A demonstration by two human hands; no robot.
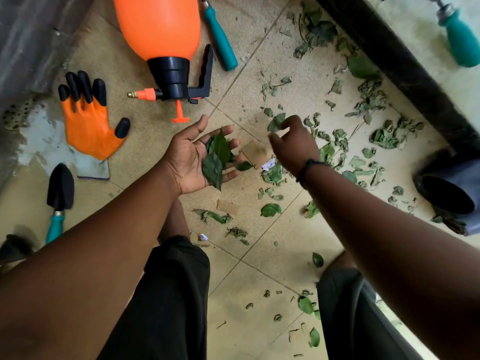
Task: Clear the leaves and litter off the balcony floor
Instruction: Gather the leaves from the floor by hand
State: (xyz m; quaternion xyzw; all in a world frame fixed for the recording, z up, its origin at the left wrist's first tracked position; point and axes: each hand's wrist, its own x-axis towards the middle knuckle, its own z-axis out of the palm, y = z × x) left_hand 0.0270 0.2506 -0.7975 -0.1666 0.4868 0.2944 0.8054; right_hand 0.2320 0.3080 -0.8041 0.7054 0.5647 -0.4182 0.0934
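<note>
My left hand (193,157) is held palm up above the floor with relaxed fingers, and a few dark green leaves (217,158) lie across its palm. To its right, my right hand (293,144) hangs above the floor and pinches a single green leaf (276,122) between thumb and fingertips. Several green and wilted leaves (337,149) are scattered over the tan floor tiles (285,255), thickest at the right by the dark ledge. A brown cardboard scrap (255,153) and a white paper bit (268,165) lie between my hands. Another cardboard scrap (228,206) lies nearer my knees.
An orange pressure sprayer (161,40) lies at the top. An orange glove with black claws (88,120) and a black trowel (59,193) lie at the left. Teal-handled tools (220,40) (459,42) are at the top. A dark pot (449,193) lies on its side at the right.
</note>
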